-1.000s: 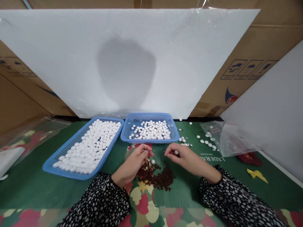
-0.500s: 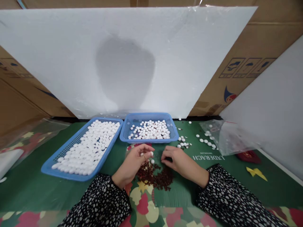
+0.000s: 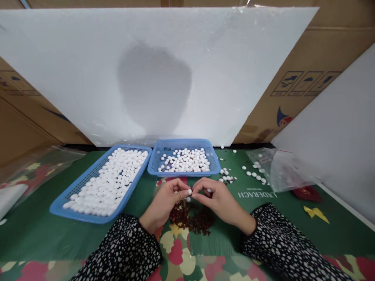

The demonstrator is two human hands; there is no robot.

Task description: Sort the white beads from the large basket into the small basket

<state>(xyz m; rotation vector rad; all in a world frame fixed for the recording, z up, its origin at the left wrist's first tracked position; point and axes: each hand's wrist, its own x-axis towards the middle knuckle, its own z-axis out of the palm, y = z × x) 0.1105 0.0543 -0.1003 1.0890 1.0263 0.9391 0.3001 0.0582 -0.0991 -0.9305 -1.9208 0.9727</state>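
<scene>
My left hand [image 3: 164, 200] pinches a small white ball [image 3: 190, 192] between thumb and forefinger, and another white piece shows partly behind its fingers. My right hand [image 3: 215, 197] has come up against that ball with thumb and forefinger curled. A second white ball [image 3: 209, 191] sits among the right hand's bent fingers. Just below the fingertips hangs or lies one more white ball [image 3: 188, 199]; I cannot tell which. Under both hands spreads a pile of tiny dark red pieces [image 3: 202, 221], partly hidden by the left hand.
A long blue basket [image 3: 80, 219] of white balls stands at left. Another blue basket [image 3: 183, 174] holds white balls behind my hands. Loose white balls [image 3: 227, 178] lie to its right, near a clear plastic bag [image 3: 287, 169]. Yellow scraps [image 3: 316, 213] rest at far right.
My right hand has moved left and closed in on the ball at my left fingertips; the gap between the hands is gone. The baskets have not moved.
</scene>
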